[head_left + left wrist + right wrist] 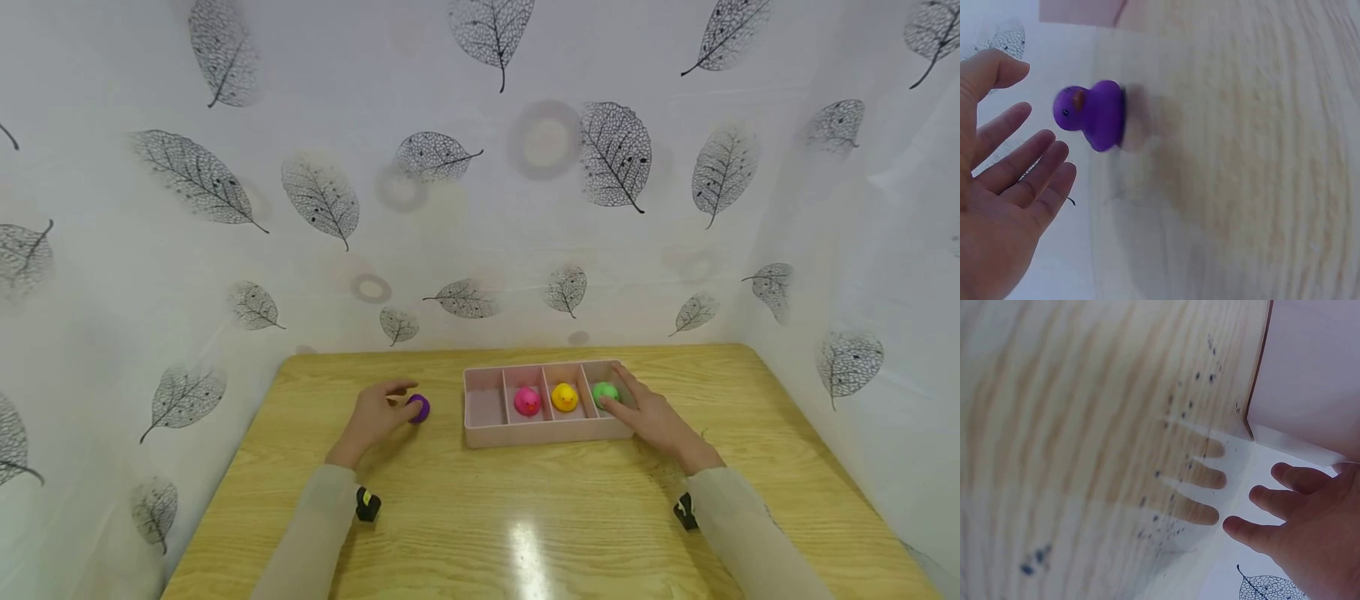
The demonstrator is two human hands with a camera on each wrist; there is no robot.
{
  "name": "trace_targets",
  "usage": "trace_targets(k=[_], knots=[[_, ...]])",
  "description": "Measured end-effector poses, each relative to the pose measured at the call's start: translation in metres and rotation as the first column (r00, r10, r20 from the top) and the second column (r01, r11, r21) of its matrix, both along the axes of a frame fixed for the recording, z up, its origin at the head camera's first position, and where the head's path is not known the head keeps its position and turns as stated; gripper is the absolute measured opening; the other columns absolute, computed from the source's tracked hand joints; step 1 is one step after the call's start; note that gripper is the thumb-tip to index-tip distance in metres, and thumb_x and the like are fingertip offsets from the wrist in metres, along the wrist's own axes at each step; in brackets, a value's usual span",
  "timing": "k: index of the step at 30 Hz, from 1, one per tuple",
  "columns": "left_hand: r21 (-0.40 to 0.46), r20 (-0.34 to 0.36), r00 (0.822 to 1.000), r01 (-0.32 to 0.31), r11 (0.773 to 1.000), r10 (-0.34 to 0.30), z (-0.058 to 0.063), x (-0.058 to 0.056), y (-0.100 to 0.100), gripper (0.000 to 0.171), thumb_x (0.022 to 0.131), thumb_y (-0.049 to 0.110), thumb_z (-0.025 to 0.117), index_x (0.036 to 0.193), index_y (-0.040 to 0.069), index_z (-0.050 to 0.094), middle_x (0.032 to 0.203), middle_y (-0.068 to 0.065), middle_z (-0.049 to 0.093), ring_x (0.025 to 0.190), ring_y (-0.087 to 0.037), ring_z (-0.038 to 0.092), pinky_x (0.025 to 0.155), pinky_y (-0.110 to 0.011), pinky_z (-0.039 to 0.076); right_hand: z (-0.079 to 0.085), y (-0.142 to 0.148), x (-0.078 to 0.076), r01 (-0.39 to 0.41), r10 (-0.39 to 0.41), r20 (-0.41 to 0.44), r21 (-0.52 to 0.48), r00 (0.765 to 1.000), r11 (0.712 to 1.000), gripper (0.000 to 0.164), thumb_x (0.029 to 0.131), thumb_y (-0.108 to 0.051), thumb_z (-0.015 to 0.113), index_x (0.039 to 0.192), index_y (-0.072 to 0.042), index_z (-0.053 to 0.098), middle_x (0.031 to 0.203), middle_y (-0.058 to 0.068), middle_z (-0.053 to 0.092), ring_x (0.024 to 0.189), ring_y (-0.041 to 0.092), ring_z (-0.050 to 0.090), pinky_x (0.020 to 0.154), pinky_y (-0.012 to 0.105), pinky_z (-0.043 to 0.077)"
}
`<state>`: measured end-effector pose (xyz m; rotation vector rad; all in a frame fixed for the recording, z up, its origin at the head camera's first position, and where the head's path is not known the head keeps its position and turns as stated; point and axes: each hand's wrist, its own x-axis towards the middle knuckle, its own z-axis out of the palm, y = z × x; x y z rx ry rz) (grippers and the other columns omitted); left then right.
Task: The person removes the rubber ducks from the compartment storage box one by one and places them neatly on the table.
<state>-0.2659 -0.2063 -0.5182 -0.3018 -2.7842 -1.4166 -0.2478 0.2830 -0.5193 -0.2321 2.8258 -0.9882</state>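
A purple rubber duck (1100,119) stands on the wooden table, left of a pink divided tray (551,433). My left hand (378,412) is beside the duck with its fingers spread; the left wrist view shows a gap between them. Three more rubber ducks sit in separate tray compartments: a pink one (527,402), a yellow one (565,397) and a green one (604,393). My right hand (651,417) is at the tray's right end, thumb over the green duck's compartment. Its visible fingers (1254,531) are extended outside the tray; whether the thumb touches the green duck is unclear.
The tray's leftmost compartment (485,406) holds nothing. A white curtain (480,233) with leaf prints hangs behind the table (450,517) and along both sides. Dark wrist cameras show below each hand.
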Motion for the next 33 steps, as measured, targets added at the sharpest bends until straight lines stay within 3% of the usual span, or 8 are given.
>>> trace_targets(k=[4, 12, 26, 33], knots=[[0.042, -0.058, 0.998, 0.013, 0.999, -0.01, 0.01, 0.0, 0.009, 0.045, 0.093, 0.017, 0.077, 0.133, 0.0, 0.069, 0.132, -0.024, 0.071, 0.12, -0.04, 0.067, 0.099, -0.05, 0.059, 0.0, 0.0, 0.0, -0.003, 0.003, 0.0, 0.001, 1.0, 1.0, 0.088, 0.106, -0.063, 0.047, 0.171, -0.02, 0.007, 0.17, 0.032, 0.024, 0.149, 0.061, 0.031, 0.119, 0.076, 0.03], [0.069, -0.175, 0.98, 0.111, 0.991, -0.097, 0.029, 0.001, 0.028, 0.041, 0.095, 0.016, 0.077, 0.13, -0.003, 0.069, 0.128, -0.023, 0.073, 0.114, -0.044, 0.07, 0.095, -0.053, 0.061, -0.001, 0.0, 0.0, -0.002, 0.002, 0.002, 0.002, 1.0, 1.0, 0.089, 0.106, -0.064, 0.046, 0.171, -0.02, 0.006, 0.17, 0.032, 0.024, 0.148, 0.061, 0.033, 0.118, 0.077, 0.03], [0.109, -0.189, 0.97, 0.178, 0.978, -0.155, 0.036, -0.001, 0.061, 0.042, 0.092, 0.011, 0.077, 0.131, -0.003, 0.069, 0.128, -0.025, 0.072, 0.109, -0.04, 0.073, 0.095, -0.049, 0.062, -0.001, 0.001, 0.0, -0.001, 0.001, 0.003, 0.008, 1.0, 1.0, 0.088, 0.105, -0.064, 0.046, 0.171, -0.021, 0.007, 0.169, 0.032, 0.024, 0.148, 0.062, 0.033, 0.117, 0.077, 0.031], [0.106, -0.183, 0.967, 0.201, 0.974, -0.18, 0.044, -0.001, 0.078, 0.042, 0.093, 0.012, 0.077, 0.131, -0.002, 0.069, 0.127, -0.022, 0.073, 0.11, -0.04, 0.072, 0.097, -0.054, 0.061, 0.0, 0.001, 0.001, 0.001, -0.002, 0.009, 0.002, 1.0, 1.0, 0.089, 0.105, -0.065, 0.046, 0.171, -0.02, 0.005, 0.17, 0.032, 0.023, 0.148, 0.062, 0.032, 0.117, 0.077, 0.031]])
